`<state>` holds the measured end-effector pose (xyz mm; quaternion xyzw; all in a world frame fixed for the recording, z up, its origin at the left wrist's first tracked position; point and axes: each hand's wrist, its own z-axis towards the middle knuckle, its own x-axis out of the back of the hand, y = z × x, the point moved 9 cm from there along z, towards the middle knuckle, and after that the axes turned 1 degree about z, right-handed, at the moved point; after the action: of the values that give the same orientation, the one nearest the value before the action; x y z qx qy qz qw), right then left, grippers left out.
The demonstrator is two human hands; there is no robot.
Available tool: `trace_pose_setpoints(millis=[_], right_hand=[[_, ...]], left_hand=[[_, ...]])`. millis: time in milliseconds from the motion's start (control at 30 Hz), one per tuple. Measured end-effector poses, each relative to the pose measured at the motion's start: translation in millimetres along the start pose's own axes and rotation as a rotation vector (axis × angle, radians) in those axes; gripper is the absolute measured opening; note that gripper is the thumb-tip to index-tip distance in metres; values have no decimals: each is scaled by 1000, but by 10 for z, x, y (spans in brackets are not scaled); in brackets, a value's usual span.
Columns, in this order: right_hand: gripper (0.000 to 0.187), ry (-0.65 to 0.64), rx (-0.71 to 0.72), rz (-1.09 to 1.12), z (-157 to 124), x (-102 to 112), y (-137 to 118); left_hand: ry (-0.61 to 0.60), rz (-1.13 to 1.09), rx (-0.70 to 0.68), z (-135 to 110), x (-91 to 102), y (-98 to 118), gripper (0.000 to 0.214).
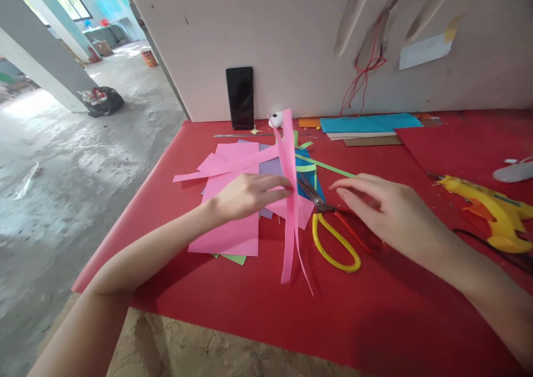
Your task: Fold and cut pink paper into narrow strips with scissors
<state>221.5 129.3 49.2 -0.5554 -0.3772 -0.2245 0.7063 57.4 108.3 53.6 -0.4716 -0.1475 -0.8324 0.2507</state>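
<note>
My left hand (245,196) pinches several long pink paper strips (289,210), which hang roughly upright over the paper pile. My right hand (385,205) hovers to the right of the strips, its fingers slightly apart with nothing seen between them. A thin green paper strip (328,166) runs up to its knuckles; whether they touch I cannot tell. Just below the right fingertips lies a pair of scissors (318,202) with yellow and red handles, blades partly behind the pink strips. Pink sheets (231,227) lie under my left hand, with purple paper (270,166) and blue paper (306,157) beneath.
A black phone (240,98) leans on the wall behind the table (233,305). Near it sits a white ball with a black dot (275,120). Blue sheets (370,123) lie at the back right. A yellow glue gun (495,210) with a black cord is at the right.
</note>
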Motion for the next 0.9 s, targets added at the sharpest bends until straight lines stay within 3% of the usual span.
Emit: trace_pose_setpoints(millis=[133,233,300,400,533,900], right_hand=[[41,-77,-38,471,7,-85,-106],[32,-86,-118,682,-20,-158,-90],[25,-48,-127,758,-28,-138,-93],[18,36,-127,874,-19,-76,-111],[23,49,-146,975,11,-135,-176],[22,-101,-170,1096,-25,-400,-279]], left_hand=[[94,-49,-238,69,245,616,24],[114,-106,-355,57,349,812,23],[123,-180,-287,87,394,750,23],[150,-289,-46,154,423,504,16],[242,-246,165,167,468,265,12],[293,-291,224,148,530,204,21]])
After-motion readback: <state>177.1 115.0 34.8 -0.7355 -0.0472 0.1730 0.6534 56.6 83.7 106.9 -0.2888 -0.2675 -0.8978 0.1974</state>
